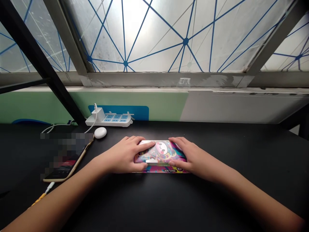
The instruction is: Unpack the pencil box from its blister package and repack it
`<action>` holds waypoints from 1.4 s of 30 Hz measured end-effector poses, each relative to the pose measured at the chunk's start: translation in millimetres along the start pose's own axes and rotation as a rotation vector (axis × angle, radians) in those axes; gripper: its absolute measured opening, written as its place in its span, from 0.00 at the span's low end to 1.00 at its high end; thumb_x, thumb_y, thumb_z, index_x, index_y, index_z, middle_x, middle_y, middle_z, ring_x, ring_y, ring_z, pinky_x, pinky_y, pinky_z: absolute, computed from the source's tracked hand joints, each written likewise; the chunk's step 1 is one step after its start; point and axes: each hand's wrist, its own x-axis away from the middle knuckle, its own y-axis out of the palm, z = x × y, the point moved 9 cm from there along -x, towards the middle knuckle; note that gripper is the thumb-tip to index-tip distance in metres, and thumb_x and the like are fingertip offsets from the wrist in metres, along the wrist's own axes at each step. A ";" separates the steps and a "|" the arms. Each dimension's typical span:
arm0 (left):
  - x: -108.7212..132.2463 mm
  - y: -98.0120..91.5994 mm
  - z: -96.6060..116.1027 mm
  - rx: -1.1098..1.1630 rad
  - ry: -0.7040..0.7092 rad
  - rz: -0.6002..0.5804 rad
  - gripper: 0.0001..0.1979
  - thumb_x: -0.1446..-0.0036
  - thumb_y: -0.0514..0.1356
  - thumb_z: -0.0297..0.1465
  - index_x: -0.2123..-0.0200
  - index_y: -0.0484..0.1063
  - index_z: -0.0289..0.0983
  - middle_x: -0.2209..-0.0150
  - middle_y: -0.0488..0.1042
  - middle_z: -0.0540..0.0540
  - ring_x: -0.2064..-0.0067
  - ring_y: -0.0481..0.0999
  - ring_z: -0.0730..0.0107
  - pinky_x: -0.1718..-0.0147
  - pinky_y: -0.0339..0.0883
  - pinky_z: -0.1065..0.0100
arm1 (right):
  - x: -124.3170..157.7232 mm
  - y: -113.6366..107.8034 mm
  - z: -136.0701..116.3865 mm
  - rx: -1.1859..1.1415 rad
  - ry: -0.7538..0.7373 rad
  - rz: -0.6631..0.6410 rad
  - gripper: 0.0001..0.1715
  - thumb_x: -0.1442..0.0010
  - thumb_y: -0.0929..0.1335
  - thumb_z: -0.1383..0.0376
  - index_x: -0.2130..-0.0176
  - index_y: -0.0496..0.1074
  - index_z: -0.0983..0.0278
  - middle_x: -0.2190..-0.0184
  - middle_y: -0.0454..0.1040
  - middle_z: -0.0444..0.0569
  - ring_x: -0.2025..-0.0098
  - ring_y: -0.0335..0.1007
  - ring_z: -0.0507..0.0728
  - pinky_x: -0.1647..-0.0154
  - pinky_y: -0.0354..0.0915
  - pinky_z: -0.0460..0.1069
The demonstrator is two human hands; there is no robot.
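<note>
A colourful pencil box with a cartoon picture on its lid lies flat on the black table, straight in front of me. My left hand grips its left end, fingers curled over the lid and thumb at the near edge. My right hand grips the right end the same way. The near edge of the box carries a pink strip with printed words.
A phone with a cable lies at the left. Behind it sit a white earbud case and a white power strip with a plugged charger. A black diagonal frame bar rises at the left, before the window.
</note>
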 end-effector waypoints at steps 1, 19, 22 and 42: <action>0.1 -0.2 2.9 -0.013 0.005 0.007 0.37 0.42 0.63 0.41 0.30 0.57 0.54 0.36 0.66 0.42 0.41 0.69 0.45 0.43 0.60 0.51 | 0.3 1.5 -2.1 0.014 -0.021 -0.002 0.44 0.38 0.66 0.40 0.31 0.59 0.54 0.33 0.62 0.59 0.37 0.66 0.71 0.40 0.66 0.64; -1.3 0.9 8.9 -0.053 -0.013 -0.007 0.37 0.42 0.63 0.40 0.30 0.57 0.53 0.38 0.66 0.38 0.42 0.69 0.45 0.44 0.62 0.49 | 0.2 -0.3 -7.5 -0.010 -0.135 0.061 0.37 0.42 0.72 0.45 0.39 0.66 0.56 0.35 0.66 0.58 0.34 0.60 0.72 0.36 0.57 0.72; -1.1 2.0 9.8 -0.058 -0.003 0.003 0.37 0.43 0.64 0.40 0.31 0.58 0.52 0.39 0.66 0.38 0.42 0.69 0.46 0.44 0.63 0.49 | -4.0 4.2 9.2 -0.119 -0.038 -0.023 0.47 0.43 0.71 0.40 0.33 0.59 0.55 0.33 0.63 0.57 0.33 0.57 0.72 0.37 0.61 0.68; 8.6 -19.9 49.6 -0.545 0.180 0.460 0.40 0.43 0.66 0.33 0.30 0.57 0.44 0.36 0.66 0.34 0.40 0.66 0.43 0.45 0.55 0.48 | 21.0 -51.1 -30.0 0.292 -0.240 0.503 0.47 0.51 0.78 0.45 0.41 0.62 0.59 0.49 0.74 0.55 0.48 0.71 0.67 0.34 0.48 0.69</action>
